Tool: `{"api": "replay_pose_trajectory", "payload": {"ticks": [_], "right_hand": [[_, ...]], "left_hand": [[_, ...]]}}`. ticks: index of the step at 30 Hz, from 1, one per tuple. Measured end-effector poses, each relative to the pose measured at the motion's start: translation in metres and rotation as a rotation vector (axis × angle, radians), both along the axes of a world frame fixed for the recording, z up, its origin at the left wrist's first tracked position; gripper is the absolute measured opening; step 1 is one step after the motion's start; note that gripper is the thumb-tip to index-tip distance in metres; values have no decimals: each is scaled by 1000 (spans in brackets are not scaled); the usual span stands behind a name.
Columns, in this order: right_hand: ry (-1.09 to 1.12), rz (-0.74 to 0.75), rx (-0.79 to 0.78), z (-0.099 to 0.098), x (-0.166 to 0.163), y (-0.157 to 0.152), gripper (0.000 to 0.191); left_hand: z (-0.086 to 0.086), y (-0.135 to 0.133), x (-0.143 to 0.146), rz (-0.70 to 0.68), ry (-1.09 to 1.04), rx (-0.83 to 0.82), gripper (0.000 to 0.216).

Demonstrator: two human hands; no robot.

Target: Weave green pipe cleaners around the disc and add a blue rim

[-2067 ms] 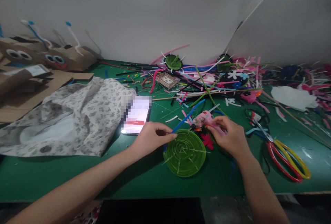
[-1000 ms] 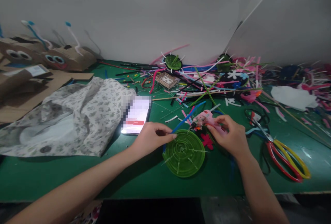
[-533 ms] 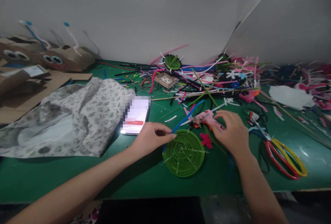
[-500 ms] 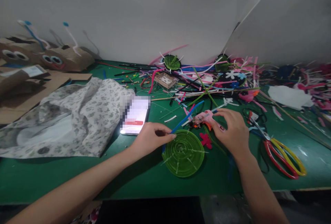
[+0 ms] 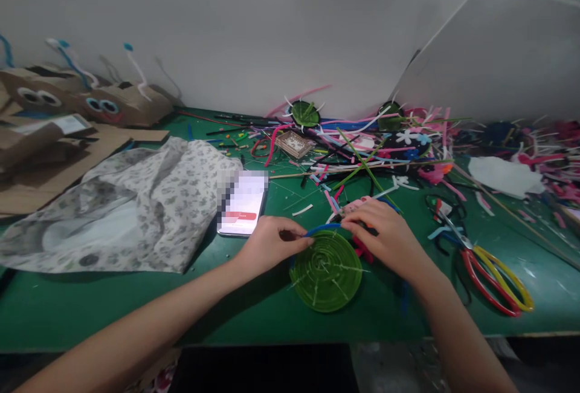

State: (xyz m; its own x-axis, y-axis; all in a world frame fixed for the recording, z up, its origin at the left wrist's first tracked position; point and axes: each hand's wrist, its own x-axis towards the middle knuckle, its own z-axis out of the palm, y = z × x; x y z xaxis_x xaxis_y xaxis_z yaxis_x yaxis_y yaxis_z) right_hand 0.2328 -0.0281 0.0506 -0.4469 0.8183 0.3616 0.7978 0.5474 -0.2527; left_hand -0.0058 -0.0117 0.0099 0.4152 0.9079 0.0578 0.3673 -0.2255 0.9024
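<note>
A round green coil of pipe cleaner (image 5: 326, 275), with dried glue strands across it, lies on the table in front of me. Along its top edge runs a blue pipe cleaner (image 5: 324, 227). My left hand (image 5: 276, 240) pinches the blue strip against the coil's upper left rim. My right hand (image 5: 383, 233) pinches the same strip above the coil's upper right. Partly hidden behind my right hand is a pink glue gun (image 5: 357, 204). A red flower-shaped piece (image 5: 362, 250) lies beside the coil, partly covered by that hand.
A lit phone (image 5: 244, 202) and a patterned cloth (image 5: 181, 181) lie to the left, cardboard figures (image 5: 127, 104) behind them. Scissors with red and yellow handles (image 5: 496, 281) lie at right. Pipe cleaner scraps, a small framed piece (image 5: 294, 144) and white paper (image 5: 505, 175) cover the back.
My right hand has left the glue gun and moved left to grip the blue pipe cleaner. That strip, which stuck up before, now bends along the coil's top edge.
</note>
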Motion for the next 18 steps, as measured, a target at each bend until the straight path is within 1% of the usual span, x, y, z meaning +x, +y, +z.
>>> {"api": "replay_pose_trajectory", "payload": {"ticks": [4, 9, 14, 18], "right_hand": [[63, -99, -30, 1, -8, -18, 14], [117, -230, 20, -5, -21, -32, 13], [138, -295, 29, -14, -25, -36, 16], [138, -333, 28, -16, -25, -41, 17]], "left_hand": [[-1, 0, -1, -5, -2, -6, 16], [-4, 1, 0, -6, -10, -16, 17], [-8, 1, 0, -7, -18, -5, 17], [-8, 0, 0, -11, -26, -18, 17]]}}
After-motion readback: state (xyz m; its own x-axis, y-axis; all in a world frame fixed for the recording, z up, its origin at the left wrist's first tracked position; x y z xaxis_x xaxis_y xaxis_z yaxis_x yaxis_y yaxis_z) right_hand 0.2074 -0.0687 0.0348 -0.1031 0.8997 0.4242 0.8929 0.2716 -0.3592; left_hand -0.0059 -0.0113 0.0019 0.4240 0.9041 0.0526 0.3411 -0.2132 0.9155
